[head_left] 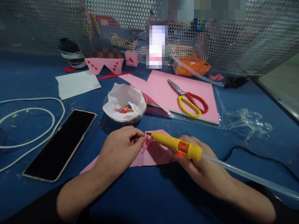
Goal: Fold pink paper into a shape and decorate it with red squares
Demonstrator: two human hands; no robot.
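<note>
My right hand (pixel 205 169) is wrapped round a yellow hot glue gun (pixel 167 143), whose red light is on. A long clear glue stick (pixel 247 174) runs out of its back end to the right. The gun's dark nozzle points left, close to the fingertips of my left hand (pixel 120 147). Those fingers are pinched at the upper part of a folded pink paper piece (pixel 156 155), which lies on the table beneath both hands. My left hand and forearm cover part of this paper, and the exact spot between the fingertips is hidden.
Behind my hands stands a paper-lined bowl (pixel 112 110) of coloured bits. Red-and-yellow scissors (pixel 190 101) rest on pink sheets (pixel 161 79). A phone (pixel 62 144) and white cable (pixel 54 119) lie left. A pink cutout (pixel 95 65) and orange packet (pixel 196 66) sit by the mesh (pixel 46 28).
</note>
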